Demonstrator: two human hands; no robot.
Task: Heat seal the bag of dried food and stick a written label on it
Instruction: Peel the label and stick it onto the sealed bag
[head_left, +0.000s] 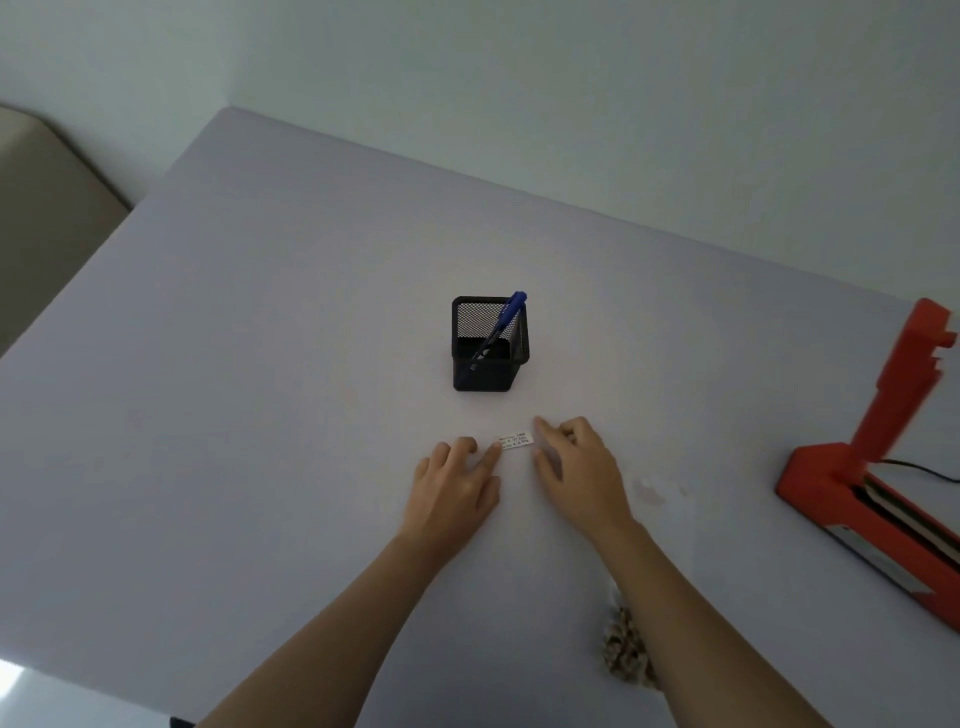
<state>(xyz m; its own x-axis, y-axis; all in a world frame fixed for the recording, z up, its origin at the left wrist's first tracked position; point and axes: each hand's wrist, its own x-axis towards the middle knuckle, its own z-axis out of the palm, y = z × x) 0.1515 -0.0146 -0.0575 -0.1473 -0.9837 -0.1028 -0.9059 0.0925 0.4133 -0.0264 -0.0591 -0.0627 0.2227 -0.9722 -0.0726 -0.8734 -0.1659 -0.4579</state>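
A small white label (516, 442) with writing lies flat on the grey table (260, 338) in front of me. My left hand (454, 480) rests on the table with a fingertip pressing the label's left end. My right hand (576, 467) lies just right of the label, fingers loosely bent, its index tip near the label's right end. A clear bag of dried food (626, 657) lies near the table's front edge, partly hidden under my right forearm. The red heat sealer (862, 467) stands at the right with its arm raised.
A black mesh pen holder (488, 345) with a blue pen (504, 322) in it stands just beyond the label. A black cable (919, 470) runs from the sealer. A beige chair (47, 208) is off the table's left edge.
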